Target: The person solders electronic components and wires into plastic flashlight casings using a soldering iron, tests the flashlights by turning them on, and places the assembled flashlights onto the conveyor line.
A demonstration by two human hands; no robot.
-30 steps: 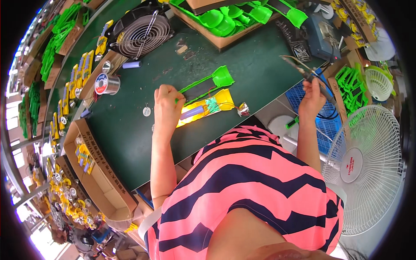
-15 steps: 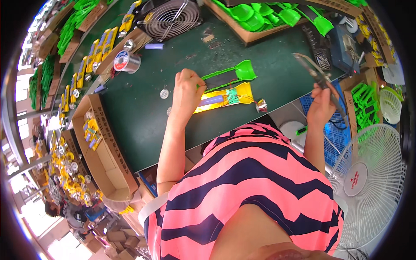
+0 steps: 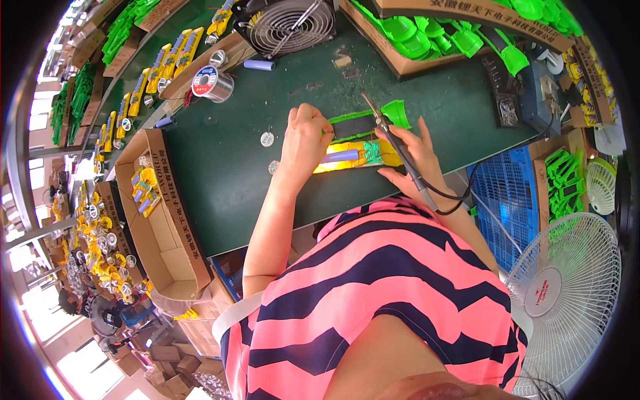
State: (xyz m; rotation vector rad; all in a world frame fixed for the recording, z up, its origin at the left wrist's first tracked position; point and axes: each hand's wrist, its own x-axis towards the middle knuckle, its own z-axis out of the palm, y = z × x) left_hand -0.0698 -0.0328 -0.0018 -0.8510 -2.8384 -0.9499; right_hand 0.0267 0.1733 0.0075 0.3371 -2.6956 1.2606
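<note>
My left hand (image 3: 305, 141) is closed in a pinch at the left end of a long green plastic housing (image 3: 395, 113); exactly where the fingertips grip is hidden. The housing has a dark strip along its middle and lies flat on the bench. Just nearer me is a yellow plastic housing (image 3: 340, 165) holding a lilac cylindrical battery cell (image 3: 341, 156) and a small green circuit board (image 3: 372, 153). In my right hand (image 3: 420, 157) is a soldering iron (image 3: 395, 133), its tip pointing up and away over the green housing. My right fingers partly cover the yellow housing's right end.
A solder spool (image 3: 212, 84), a loose battery cell (image 3: 259, 65) and a box fan (image 3: 287, 27) stand toward the back. Left is an open carton (image 3: 190, 233) with yellow parts. A carton of green parts (image 3: 407, 65) sits at the back right, a white fan (image 3: 553, 293) at right.
My right hand has brought the soldering iron leftward from the right edge of the bench to the two housings. The left hand keeps its pinch; the whole view has shifted slightly.
</note>
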